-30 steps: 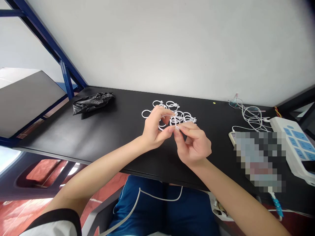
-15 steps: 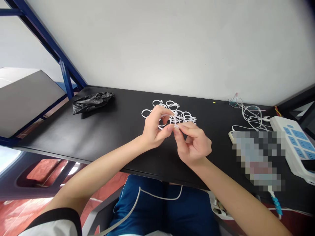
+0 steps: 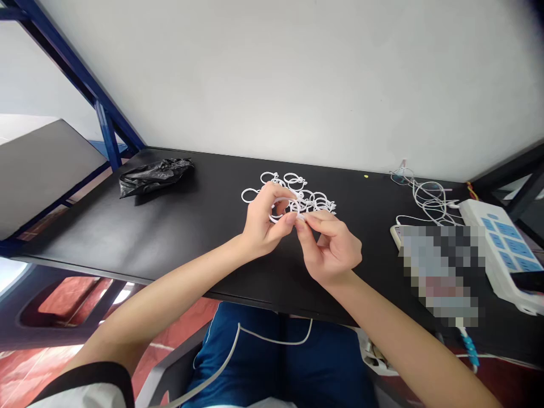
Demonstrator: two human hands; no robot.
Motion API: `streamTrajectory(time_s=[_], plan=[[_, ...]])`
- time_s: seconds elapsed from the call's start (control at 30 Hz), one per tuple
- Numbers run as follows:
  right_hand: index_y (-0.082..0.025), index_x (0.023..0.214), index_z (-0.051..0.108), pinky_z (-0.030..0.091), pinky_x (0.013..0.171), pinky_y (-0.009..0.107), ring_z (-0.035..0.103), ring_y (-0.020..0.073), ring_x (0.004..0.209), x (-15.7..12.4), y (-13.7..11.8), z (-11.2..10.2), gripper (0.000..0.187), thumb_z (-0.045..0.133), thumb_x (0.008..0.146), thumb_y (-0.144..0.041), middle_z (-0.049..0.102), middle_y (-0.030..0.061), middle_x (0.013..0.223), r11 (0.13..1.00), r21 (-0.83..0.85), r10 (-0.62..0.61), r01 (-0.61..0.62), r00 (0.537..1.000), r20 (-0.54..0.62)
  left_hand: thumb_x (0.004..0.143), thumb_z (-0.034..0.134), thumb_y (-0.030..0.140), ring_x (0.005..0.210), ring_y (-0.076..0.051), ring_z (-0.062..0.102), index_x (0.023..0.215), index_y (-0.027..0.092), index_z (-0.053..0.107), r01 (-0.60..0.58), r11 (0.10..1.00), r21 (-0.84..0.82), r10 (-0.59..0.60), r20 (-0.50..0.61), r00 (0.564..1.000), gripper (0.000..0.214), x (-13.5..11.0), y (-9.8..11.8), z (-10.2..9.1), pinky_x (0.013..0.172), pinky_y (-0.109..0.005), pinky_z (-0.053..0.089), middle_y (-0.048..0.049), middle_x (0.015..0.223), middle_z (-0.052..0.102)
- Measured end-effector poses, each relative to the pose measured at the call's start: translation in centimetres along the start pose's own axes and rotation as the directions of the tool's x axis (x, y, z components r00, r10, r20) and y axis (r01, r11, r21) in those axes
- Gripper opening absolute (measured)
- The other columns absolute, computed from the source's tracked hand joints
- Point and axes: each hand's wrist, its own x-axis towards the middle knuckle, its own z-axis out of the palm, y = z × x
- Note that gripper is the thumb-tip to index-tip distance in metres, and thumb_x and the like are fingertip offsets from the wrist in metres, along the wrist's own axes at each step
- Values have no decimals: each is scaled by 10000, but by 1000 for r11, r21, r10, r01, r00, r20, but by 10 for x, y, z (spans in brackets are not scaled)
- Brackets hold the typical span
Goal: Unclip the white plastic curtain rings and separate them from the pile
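Over the middle of the black table, my left hand [image 3: 272, 221] curls its thumb and fingers around a white ring [image 3: 271, 217] that looks like a plastic curtain ring. My right hand [image 3: 329, 243] pinches the same ring at its right side, thumb against index finger. The fingertips of both hands nearly meet there and hide the small part between them. Just behind the hands lies a loose pile of similar white rings [image 3: 325, 204] with small eyelets, partly covered by my fingers. One ring [image 3: 249, 195] lies at the pile's left edge.
A crumpled black plastic bag [image 3: 155, 177] lies on the table [image 3: 204, 226] at the left. On the right are eyeglasses [image 3: 402, 175], tangled white earphones [image 3: 429, 198], a blurred-out phone [image 3: 442, 277] with a cable, and a white power strip [image 3: 497, 243]. A wall stands behind.
The whole view has shifted slightly, so everything appears a little further left. Both hands keep nearly the same pose on the ring.
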Motion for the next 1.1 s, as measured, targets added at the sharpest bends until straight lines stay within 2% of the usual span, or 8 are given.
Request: streamTrajectory(time_s=[0.5,0.87,1.1], plan=[[-222,980,644,612,545,278,717,159,653,2,-2,1,243,689,823,-42,744,-2,803,1000,1,4,-4,1000,-3,963,518,525,598,-85,448,942,188,559,1,1000,-8,-1,2,1000,340,0,0,0,589,-249,424,18,759,517],[-226,1008,637,610,539,305,716,170,654,3,0,1,266,673,825,-37,741,13,815,998,56,-9,7,1000,27,980,467,537,609,-108,449,951,192,564,-27,999,24,26,24,999,359,2,0,-1,611,-267,426,30,686,473],[-214,1023,647,611,543,304,710,168,653,9,1,1,305,687,797,-14,741,21,807,998,49,-45,43,998,43,993,423,548,647,-129,476,949,181,581,-58,997,55,56,43,998,402,3,-1,-4,639,-279,448,6,688,528]])
